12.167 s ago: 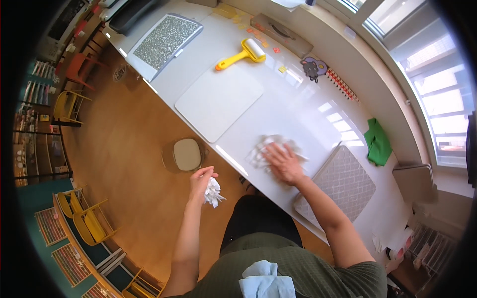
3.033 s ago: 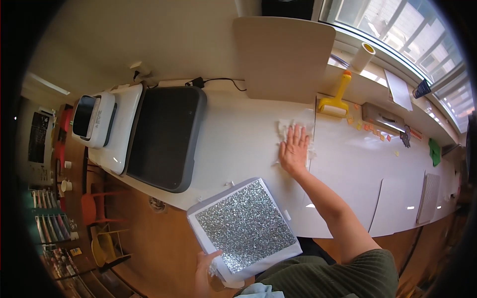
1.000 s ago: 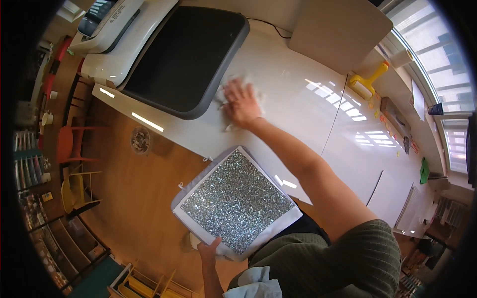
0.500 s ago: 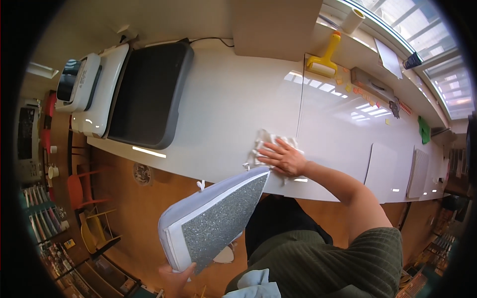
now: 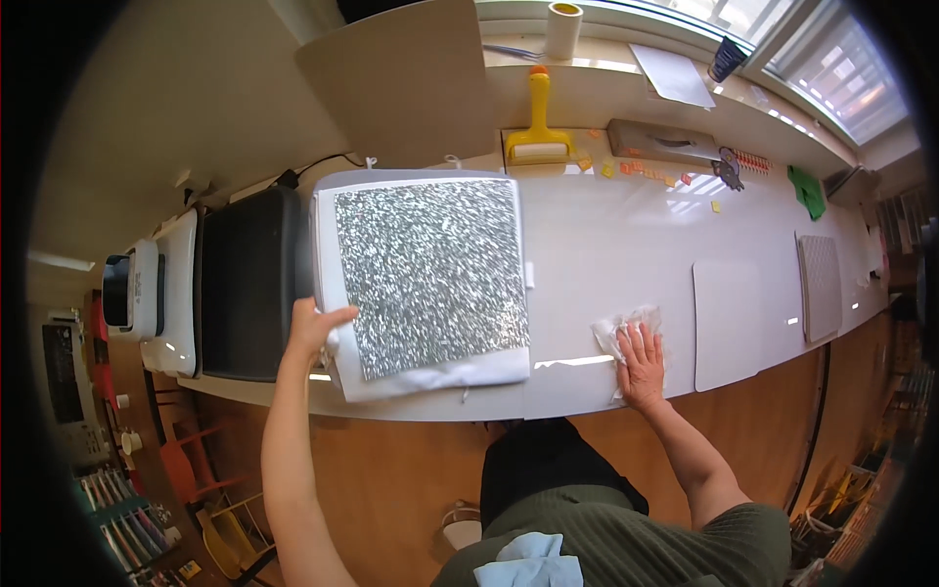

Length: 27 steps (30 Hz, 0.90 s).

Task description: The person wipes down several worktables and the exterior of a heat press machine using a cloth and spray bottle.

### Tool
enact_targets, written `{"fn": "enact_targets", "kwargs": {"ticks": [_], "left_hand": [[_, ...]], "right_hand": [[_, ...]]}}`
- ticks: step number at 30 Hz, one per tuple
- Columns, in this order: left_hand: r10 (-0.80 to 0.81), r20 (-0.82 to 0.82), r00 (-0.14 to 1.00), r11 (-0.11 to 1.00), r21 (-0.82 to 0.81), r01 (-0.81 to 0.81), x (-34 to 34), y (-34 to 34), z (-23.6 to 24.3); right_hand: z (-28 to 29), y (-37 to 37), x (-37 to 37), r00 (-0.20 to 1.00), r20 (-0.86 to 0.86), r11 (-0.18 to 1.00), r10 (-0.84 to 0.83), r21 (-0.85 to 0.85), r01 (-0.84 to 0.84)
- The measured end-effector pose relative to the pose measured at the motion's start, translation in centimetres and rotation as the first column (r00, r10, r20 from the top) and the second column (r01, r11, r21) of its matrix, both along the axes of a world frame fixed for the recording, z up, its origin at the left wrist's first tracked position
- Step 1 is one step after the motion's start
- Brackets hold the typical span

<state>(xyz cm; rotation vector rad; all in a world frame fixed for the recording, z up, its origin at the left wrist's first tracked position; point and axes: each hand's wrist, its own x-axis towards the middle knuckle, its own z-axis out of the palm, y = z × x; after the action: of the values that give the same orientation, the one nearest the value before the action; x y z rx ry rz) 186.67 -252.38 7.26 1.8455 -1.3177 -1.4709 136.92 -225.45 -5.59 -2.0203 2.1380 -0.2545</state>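
Observation:
My left hand (image 5: pixel 319 335) grips the left edge of a flat, square grey cushion-like pad (image 5: pixel 415 176) with white ties. The thumb lies on top and the other fingers are mostly hidden beneath. Facing up on the pad are a white layer (image 5: pixel 440 377) and a glittery silver sheet (image 5: pixel 430 274). Whether the pad rests on the table or hangs just over it, I cannot tell. Further right, my right hand (image 5: pixel 641 367) is spread flat on a crumpled white cloth (image 5: pixel 626 328) near the front edge of the white table (image 5: pixel 577 284).
Left of the pad stands a white machine (image 5: pixel 176 293) with a black tray-like part (image 5: pixel 245 284). A yellow-handled roller (image 5: pixel 540 122), a grey case (image 5: pixel 660 140) and small coloured stickers (image 5: pixel 641 171) lie at the back. White boards (image 5: pixel 726 323) lie on the right.
My left hand has raised the pad from beside the table to over its left part, glittery side up. My right hand and the cloth have slid rightward along the table.

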Motion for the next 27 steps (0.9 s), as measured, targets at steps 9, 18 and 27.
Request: {"fn": "enact_targets", "kwargs": {"ticks": [9, 18, 27], "left_hand": [[-0.161, 0.736, 0.657, 0.984, 0.067, 0.166, -0.4, -8.1, -6.1], [-0.12, 0.856, 0.502, 0.973, 0.002, 0.229, -1.8, -7.2, -8.0], [0.192, 0.517, 0.834, 0.871, -0.481, 0.097, -6.8, 4.3, -4.1]], "right_hand": [[0.4, 0.7, 1.8, 0.994, 0.044, 0.995, -0.1, 0.03, 0.098], [-0.5, -0.1, 18.1, 0.771, 0.1, 0.773, 0.629, 0.03, -0.634], [-1.6, -7.9, 32.0, 0.581, -0.013, 0.581, 0.814, 0.032, -0.813]]}}
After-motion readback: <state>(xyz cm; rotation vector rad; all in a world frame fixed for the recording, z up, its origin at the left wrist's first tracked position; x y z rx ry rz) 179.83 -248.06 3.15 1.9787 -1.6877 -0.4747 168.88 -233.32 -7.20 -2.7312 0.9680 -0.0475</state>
